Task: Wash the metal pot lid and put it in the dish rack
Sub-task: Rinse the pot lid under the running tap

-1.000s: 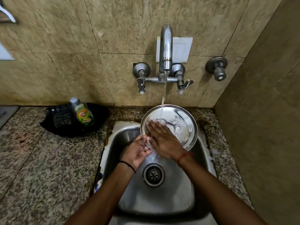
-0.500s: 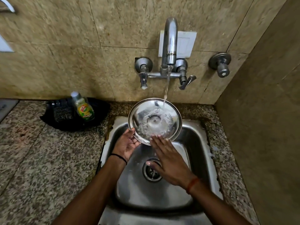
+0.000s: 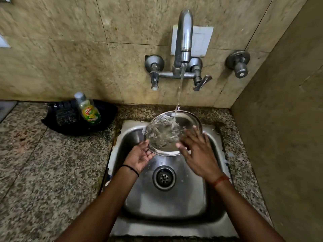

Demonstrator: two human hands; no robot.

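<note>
The round metal pot lid is tilted over the steel sink, its hollow side facing me. Water from the wall tap runs onto its upper part and splashes across it. My left hand grips the lid's lower left rim. My right hand lies with spread fingers over the lid's right side, blurred by motion. No dish rack is in view.
A bottle of dish soap stands in a black tray with a scrubber on the granite counter, left of the sink. The drain sits mid-basin. A side wall closes off the right.
The right hand moved from below the lid up onto its right side. The lid has tilted and shifted slightly under the stream, still held by the left hand.
</note>
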